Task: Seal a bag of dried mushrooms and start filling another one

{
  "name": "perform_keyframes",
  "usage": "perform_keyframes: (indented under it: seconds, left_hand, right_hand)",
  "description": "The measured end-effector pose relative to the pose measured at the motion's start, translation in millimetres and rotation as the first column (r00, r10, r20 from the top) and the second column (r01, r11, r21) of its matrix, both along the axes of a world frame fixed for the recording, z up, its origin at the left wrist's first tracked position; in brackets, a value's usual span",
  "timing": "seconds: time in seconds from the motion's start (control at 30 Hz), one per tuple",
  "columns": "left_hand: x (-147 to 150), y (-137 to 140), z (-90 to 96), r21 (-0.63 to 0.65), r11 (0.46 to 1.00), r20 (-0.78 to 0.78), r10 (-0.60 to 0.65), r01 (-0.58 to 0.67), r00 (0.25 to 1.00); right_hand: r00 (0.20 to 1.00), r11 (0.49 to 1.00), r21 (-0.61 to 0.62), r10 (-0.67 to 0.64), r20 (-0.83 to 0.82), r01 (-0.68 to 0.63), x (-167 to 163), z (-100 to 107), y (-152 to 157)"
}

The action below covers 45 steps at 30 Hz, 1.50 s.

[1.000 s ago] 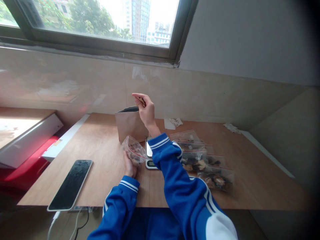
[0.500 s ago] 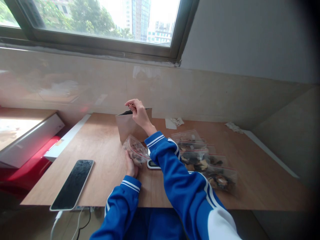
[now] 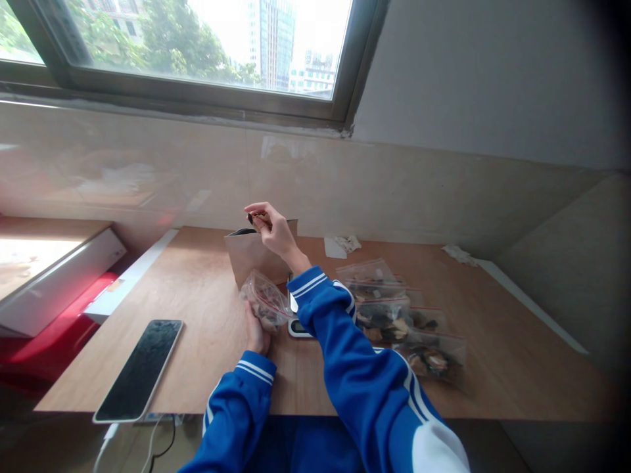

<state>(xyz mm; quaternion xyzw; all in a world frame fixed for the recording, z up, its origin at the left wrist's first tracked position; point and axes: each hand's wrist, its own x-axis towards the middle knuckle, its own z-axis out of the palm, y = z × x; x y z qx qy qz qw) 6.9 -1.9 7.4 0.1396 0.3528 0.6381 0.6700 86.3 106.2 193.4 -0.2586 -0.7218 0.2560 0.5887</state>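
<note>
My left hand [image 3: 256, 334] is closed around a clear zip bag [image 3: 266, 299] that leans with its mouth to the right; brownish pieces show dimly through the plastic. Above the open top of a brown paper bag [image 3: 246, 256], my right hand [image 3: 277, 234] pinches a few brown and blackish dried pieces [image 3: 257, 219], whose exact kind I cannot make out. The paper bag stands upright behind the zip bag. A small white device with a display [image 3: 298, 328] lies beside the zip bag, partly covered by my right sleeve.
Several zip bags of dark and tan dried pieces [image 3: 394, 322] lie right of my right arm. A phone [image 3: 140, 371] with a white cable lies at the table's left front edge. Crumpled tissue [image 3: 349, 244] lies near the wall, below the window [image 3: 221, 85].
My right hand has turned a little, so the pieces in its fingers show more clearly above the paper bag. My left hand keeps its hold on the zip bag. The view has shifted slightly.
</note>
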Motion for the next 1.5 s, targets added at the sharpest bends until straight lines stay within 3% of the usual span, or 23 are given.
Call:
perform_keyframes:
  seconds: [0.17, 0.27, 0.5, 0.67, 0.93, 1.17, 1.4, 1.5]
  left_hand:
    - [0.8, -0.5, 2.3, 0.000, 1.000, -0.001, 0.014, -0.014, 1.000]
    - [1.5, -1.1, 3.6, -0.014, 1.000, 0.003, 0.012, -0.012, 1.000]
    - [2.3, -2.9, 9.6, -0.011, 1.000, -0.001, 0.001, -0.001, 1.000]
    - [1.9, -4.9, 14.1, -0.022, 1.000, -0.007, 0.009, -0.010, 1.000]
    - [0.1, -3.0, 6.8, -0.033, 0.998, -0.002, 0.059, -0.059, 0.998]
    - [-0.1, -3.0, 8.5, -0.057, 0.998, 0.031, 0.015, -0.013, 0.999]
    - [-1.3, -3.8, 6.9, -0.049, 0.998, 0.002, 0.043, -0.043, 0.999]
    - [-3.3, -5.6, 5.3, 0.012, 1.000, -0.047, 0.000, 0.000, 0.999]
  right_hand:
    - [0.985, 0.992, -0.100, 0.053, -0.162, -0.070, 4.6, 1.4, 4.7]
    - [0.997, 0.995, -0.088, 0.045, -0.064, -0.050, 5.2, 1.6, 6.9]
    - [0.958, 0.982, 0.125, -0.170, 0.230, 0.144, -0.4, 1.5, 4.4]
    - [0.941, 0.976, 0.075, -0.215, 0.261, 0.202, -2.6, 1.2, 2.9]
    - [0.936, 0.982, 0.078, -0.186, 0.299, 0.170, 1.1, 3.1, -1.6]
    - [0.941, 0.987, 0.112, -0.143, 0.305, 0.114, 2.4, 5.8, -7.7]
    - [0.865, 0.958, 0.169, -0.281, 0.415, 0.231, -0.2, 3.1, -11.0]
    - [0.855, 0.932, 0.158, -0.361, 0.373, 0.325, 0.0, 5.3, -19.5]
